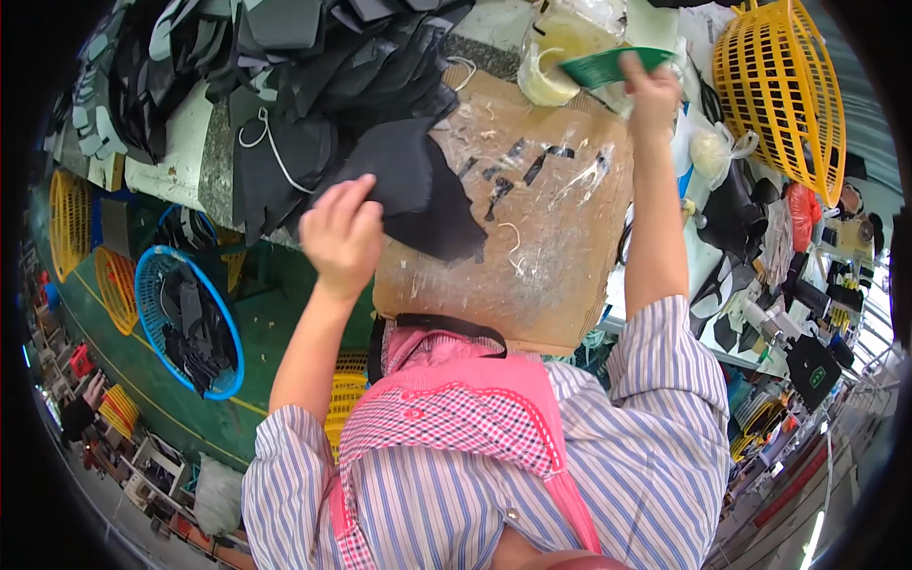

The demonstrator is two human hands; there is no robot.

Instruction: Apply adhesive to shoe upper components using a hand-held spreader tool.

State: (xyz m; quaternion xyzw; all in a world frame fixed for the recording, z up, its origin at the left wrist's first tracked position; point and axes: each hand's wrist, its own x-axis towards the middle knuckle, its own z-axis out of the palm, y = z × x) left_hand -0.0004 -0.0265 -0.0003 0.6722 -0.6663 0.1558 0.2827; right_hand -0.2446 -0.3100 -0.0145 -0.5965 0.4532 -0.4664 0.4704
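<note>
Now right hand (654, 103) grips the scraper (600, 69), tub (546, 85) just left, likely loading; left hand (340, 237) half-curled at the sheet (397, 169), grip unclear; spreading calls for steadying it.

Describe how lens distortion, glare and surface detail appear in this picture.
Head view: fisheye bends straight edges and leaves the corners black; a tube light glares white at lower right; the smeared cardboard shows clearly, while the black sheet by the left hand shows little texture.
</note>
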